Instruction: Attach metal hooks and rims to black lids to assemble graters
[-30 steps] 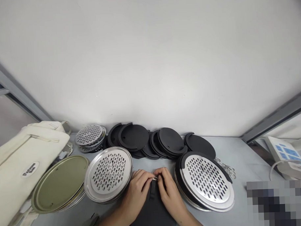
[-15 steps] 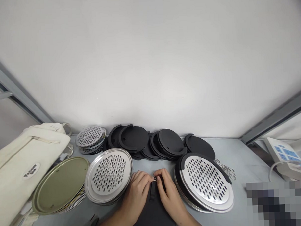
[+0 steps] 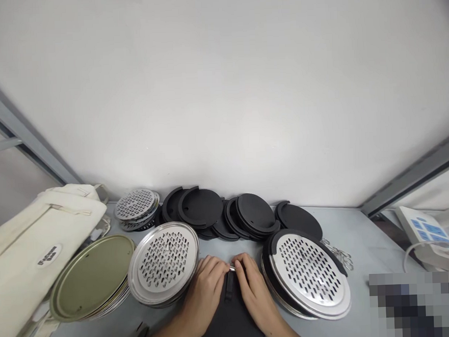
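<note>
Between my two hands, a small silver metal ring (image 3: 232, 268) shows at the top of a black strap-like tab. This tab (image 3: 229, 286) runs down onto a flat black piece (image 3: 230, 320) lying in front of me. My left hand (image 3: 205, 294) pinches the ring's left end with thumb and forefinger. From the right, my right hand (image 3: 253, 293) closes its fingers on the other end. Most of the ring is hidden by the fingertips. A silver grater plate (image 3: 163, 259) rests left of my left hand, and another grater disc with a black rim (image 3: 307, 269) lies right of my right hand.
Black round lids (image 3: 200, 207) lie in piles along the wall. Small grater discs (image 3: 135, 204) are stacked at back left, olive lids (image 3: 93, 276) in front of them beside a cream bag (image 3: 36, 253). Loose metal rings (image 3: 340, 253) and a white device (image 3: 425, 230) are at right.
My hands stay almost in place, pressed at the ring. The ring appears slightly turned, lying more level between the fingers. The whole view has shifted very slightly.
</note>
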Action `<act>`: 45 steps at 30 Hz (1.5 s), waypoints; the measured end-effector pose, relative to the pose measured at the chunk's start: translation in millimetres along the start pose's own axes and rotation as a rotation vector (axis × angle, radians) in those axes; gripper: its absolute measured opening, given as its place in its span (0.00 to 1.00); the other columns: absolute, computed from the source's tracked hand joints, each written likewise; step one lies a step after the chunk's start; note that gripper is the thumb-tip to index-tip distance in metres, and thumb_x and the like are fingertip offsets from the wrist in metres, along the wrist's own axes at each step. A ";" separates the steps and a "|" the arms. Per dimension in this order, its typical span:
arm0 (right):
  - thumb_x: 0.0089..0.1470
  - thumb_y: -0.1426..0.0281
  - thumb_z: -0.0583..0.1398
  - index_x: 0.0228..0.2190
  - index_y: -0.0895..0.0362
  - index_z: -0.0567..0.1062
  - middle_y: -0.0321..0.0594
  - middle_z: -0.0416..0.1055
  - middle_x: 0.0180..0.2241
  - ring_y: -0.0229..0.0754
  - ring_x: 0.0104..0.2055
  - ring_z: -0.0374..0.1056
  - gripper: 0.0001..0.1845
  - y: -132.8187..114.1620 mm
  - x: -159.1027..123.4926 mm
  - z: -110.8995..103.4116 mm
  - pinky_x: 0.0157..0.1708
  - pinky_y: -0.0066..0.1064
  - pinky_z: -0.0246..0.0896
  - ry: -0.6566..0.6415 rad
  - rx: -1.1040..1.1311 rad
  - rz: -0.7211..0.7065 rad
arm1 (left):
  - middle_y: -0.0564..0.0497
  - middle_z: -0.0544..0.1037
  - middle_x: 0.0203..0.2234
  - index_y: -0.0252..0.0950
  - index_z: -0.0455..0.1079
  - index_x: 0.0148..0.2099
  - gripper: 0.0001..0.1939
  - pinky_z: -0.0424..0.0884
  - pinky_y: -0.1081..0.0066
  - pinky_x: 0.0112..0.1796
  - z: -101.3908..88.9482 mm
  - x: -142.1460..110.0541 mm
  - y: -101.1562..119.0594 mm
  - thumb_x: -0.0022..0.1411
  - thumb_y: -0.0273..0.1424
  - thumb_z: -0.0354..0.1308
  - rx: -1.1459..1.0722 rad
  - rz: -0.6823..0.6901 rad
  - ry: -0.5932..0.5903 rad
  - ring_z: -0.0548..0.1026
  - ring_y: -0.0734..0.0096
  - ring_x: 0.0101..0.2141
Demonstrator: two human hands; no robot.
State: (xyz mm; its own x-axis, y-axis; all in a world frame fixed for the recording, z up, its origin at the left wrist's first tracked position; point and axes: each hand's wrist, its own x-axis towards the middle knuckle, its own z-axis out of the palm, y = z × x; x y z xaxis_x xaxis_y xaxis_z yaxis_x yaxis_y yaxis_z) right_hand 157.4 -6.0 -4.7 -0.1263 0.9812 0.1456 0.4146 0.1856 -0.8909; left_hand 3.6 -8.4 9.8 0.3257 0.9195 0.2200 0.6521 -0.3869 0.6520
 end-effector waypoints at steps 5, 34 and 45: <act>0.67 0.65 0.45 0.33 0.53 0.64 0.39 0.67 0.33 0.43 0.38 0.67 0.13 -0.5 -1.4 -0.4 0.41 0.35 0.62 0.005 -0.038 0.004 | 0.50 0.71 0.36 0.37 0.67 0.38 0.12 0.67 0.65 0.42 -1.6 1.2 1.4 0.68 0.20 0.45 -0.023 0.009 0.016 0.69 0.66 0.39; 0.65 0.69 0.45 0.34 0.53 0.65 0.41 0.68 0.33 0.45 0.38 0.68 0.12 3.9 0.7 0.3 0.40 0.37 0.65 0.036 -0.094 -0.086 | 0.47 0.70 0.40 0.38 0.66 0.43 0.13 0.69 0.63 0.47 -0.7 -0.1 2.6 0.68 0.20 0.42 -0.126 0.024 -0.006 0.71 0.66 0.43; 0.66 0.69 0.45 0.34 0.53 0.64 0.40 0.67 0.34 0.45 0.39 0.67 0.12 2.8 0.3 -0.9 0.42 0.37 0.63 -0.008 -0.081 -0.044 | 0.50 0.71 0.38 0.39 0.67 0.41 0.14 0.70 0.67 0.44 -1.0 0.5 2.0 0.67 0.19 0.43 -0.160 -0.004 0.005 0.72 0.69 0.41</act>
State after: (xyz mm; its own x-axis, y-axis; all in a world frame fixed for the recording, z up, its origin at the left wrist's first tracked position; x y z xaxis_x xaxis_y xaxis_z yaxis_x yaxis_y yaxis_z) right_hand 159.4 -5.1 -6.8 -0.1529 0.9716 0.1805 0.4797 0.2327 -0.8460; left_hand 4.4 -8.6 12.0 0.3197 0.9215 0.2207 0.5354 -0.3678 0.7603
